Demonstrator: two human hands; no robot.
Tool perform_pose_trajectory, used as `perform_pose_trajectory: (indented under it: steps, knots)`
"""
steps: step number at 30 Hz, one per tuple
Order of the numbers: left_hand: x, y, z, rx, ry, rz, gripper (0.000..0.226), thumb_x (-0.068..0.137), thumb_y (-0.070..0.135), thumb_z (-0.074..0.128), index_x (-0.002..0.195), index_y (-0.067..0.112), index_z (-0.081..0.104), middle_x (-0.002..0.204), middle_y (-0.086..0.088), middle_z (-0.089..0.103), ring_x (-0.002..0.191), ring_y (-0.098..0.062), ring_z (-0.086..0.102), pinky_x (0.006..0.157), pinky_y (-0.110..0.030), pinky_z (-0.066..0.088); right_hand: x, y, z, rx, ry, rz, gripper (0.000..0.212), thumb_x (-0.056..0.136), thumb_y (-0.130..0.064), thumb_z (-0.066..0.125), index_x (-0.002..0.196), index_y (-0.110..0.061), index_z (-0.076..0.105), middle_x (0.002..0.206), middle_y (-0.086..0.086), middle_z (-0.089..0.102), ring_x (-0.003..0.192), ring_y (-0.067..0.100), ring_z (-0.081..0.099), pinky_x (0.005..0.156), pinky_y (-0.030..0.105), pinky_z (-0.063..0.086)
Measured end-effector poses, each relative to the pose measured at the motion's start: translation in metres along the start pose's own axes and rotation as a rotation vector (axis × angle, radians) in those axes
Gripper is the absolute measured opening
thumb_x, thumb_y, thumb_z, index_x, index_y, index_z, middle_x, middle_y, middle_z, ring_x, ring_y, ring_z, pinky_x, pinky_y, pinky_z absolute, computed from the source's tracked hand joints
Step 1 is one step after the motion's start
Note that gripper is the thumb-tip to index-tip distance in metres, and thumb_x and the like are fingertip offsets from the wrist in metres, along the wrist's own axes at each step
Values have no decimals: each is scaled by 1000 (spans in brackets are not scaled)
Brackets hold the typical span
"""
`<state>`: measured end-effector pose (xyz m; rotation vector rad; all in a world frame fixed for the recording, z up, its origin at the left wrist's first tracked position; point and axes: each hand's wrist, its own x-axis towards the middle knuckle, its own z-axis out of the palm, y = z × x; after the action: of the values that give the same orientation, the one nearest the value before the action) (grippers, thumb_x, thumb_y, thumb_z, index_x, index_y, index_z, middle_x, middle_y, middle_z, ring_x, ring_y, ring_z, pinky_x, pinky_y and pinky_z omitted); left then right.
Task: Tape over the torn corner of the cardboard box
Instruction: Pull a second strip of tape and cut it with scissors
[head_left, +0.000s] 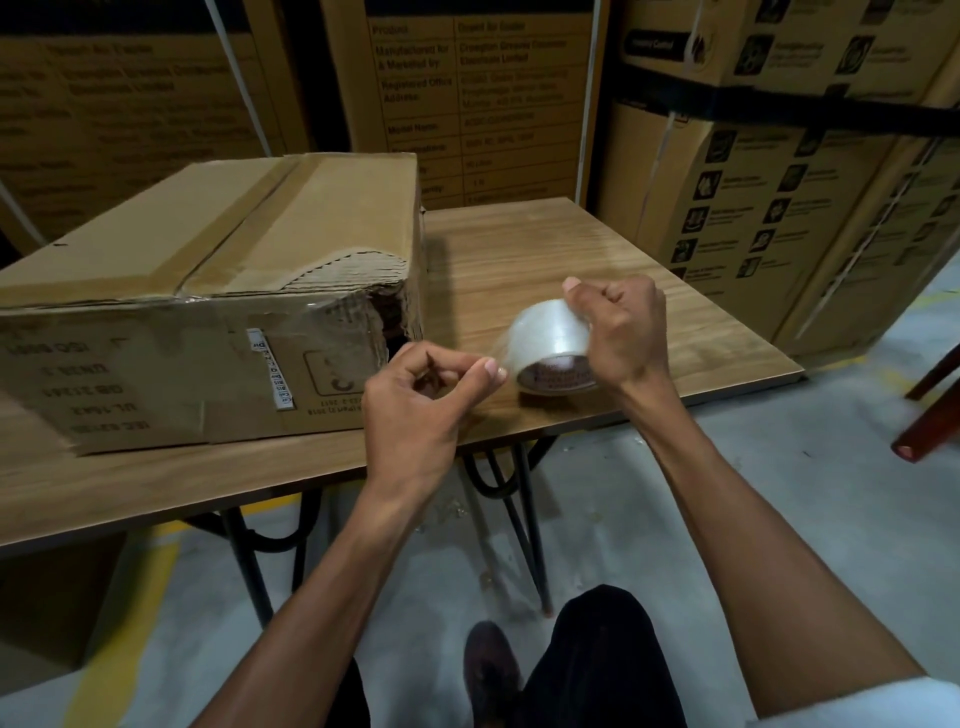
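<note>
the left hand (426, 395) is held above the near edge of the table, knuckles up, fingers curled in, thumb and forefinger pinched together right at the rim of the tape roll (553, 345); whether a loose tape end sits in that pinch cannot be told, since the tape is clear. the right hand (621, 332) grips the roll from its right side, fingers wrapped over the top, thumb raised above it. both forearms reach forward from the bottom of the view, bare to near the elbow.

the wooden table (545, 260) has a light grain top and black metal legs, and stands on a pale concrete floor (727, 493) with a yellow painted line at the left. tall printed cartons (779, 182) are stacked behind and to the right. a dark red chair leg (930, 415) shows at the far right.

the cardboard box (208, 291) lies on the left part of the table, long axis running left to right, its print upside down to the viewer. its torn corner (387, 312) is the near right one, facing the hands, just left of the left hand, with ragged corrugated layers and a dark gap. the tape roll is held just right of that corner, above the table, its printed core tipped toward the viewer.
</note>
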<state>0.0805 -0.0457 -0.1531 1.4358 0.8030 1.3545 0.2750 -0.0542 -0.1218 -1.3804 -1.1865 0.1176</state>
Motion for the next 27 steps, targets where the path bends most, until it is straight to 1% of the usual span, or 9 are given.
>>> perform_pose_trajectory:
  steps: [1,3,8,11,13,16,20,22,27]
  knots:
    - [-2,0,0,-11,4,-16,22,70,41,90,80,24,79,95,-24,75,98,-51,72,92,-69,56,0,0,-1,-28,-5,-17,58,92,-21,59,42,-13,31,39,-11,29,38,7,24,45,29,25]
    - [-5,1,-1,-43,7,-48,25,69,39,92,80,21,79,94,-24,76,98,-51,73,91,-68,57,0,0,-3,-63,-23,-49,58,92,-19,59,42,-22,30,37,-11,26,37,7,22,44,29,25]
    - [-10,6,1,-98,10,-98,18,70,25,89,80,14,79,82,-23,69,96,-58,69,92,-61,60,0,2,-5,-128,-29,-142,48,90,-19,52,44,-22,38,41,-10,29,37,10,31,40,20,17]
    - [-12,10,1,-138,-3,-154,22,68,22,86,82,7,78,76,-13,62,87,-41,71,91,-49,63,1,3,-7,-173,-51,-184,46,88,-25,47,44,-19,37,41,-11,28,36,8,31,42,26,16]
    - [-13,11,0,-148,-6,-178,25,67,21,86,83,5,77,77,-13,60,86,-36,70,92,-48,63,1,5,-8,-161,-84,-212,45,82,-33,40,45,-8,41,41,-1,33,39,9,28,42,29,16]
    - [-16,16,-1,-228,5,-215,24,67,12,84,84,-2,76,81,-16,59,85,-32,69,88,-41,65,0,6,-12,-156,-133,-281,43,75,-33,37,47,-1,45,44,8,39,42,19,32,43,29,17]
    - [-18,21,-3,-310,-8,-279,12,75,-3,80,84,-6,73,79,-16,62,78,-23,76,82,-32,65,-3,6,-17,-233,-168,-344,34,75,-30,40,51,-6,43,47,3,34,45,19,33,46,34,22]
    - [-19,21,-5,-349,1,-315,13,78,-7,79,88,-9,71,73,-9,69,78,-22,78,79,-27,64,-5,7,-19,-260,-164,-359,31,76,-28,42,53,-9,44,47,1,36,45,20,36,45,37,27]
    - [-23,22,-8,-385,35,-344,16,75,-6,79,86,-9,69,66,-2,70,76,-20,78,80,-30,65,-9,9,-18,-289,-169,-453,24,84,-20,47,60,-17,44,51,-5,38,47,20,38,46,41,35]
